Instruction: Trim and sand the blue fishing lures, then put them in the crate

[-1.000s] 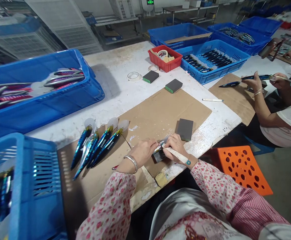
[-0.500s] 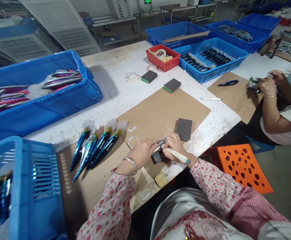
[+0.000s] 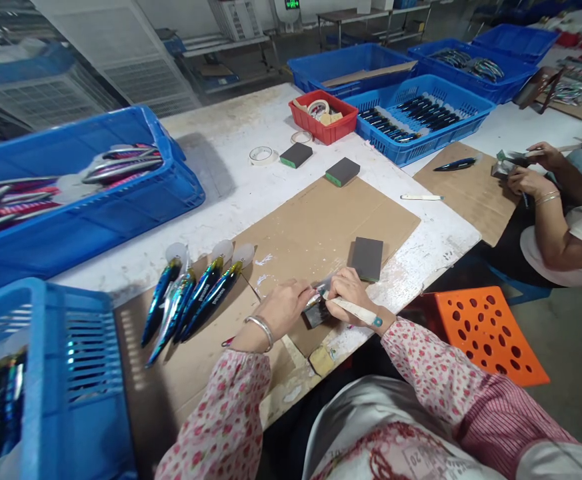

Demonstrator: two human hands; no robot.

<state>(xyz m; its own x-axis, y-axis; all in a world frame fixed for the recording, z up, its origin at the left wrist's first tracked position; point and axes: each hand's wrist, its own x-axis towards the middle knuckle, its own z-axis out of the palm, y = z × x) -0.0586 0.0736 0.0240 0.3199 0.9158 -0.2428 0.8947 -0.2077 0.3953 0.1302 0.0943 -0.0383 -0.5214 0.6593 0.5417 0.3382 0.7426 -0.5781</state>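
My left hand (image 3: 287, 305) and my right hand (image 3: 349, 291) meet at the near edge of a cardboard sheet (image 3: 315, 230). Both are closed around a small dark shiny piece (image 3: 317, 312) held between them. My right hand also grips a pale stick-like tool (image 3: 355, 310) that points back along my wrist. A grey sanding block (image 3: 367, 258) lies just beyond my right hand. Several blue-green fishing lures (image 3: 191, 293) with clear lips lie in a row to the left of my left hand.
Blue crates (image 3: 85, 220) of lures stand at the left and the back right (image 3: 421, 113). A red tray (image 3: 325, 120), a tape roll (image 3: 262, 155) and two green-backed blocks (image 3: 343, 171) sit mid-table. Another person's hands (image 3: 525, 177) work at the right. An orange stool (image 3: 485, 333) stands below the table's edge.
My hands have stayed in place on the small piece. The other person has set a dark lure on their cardboard and drawn both hands back to the right.
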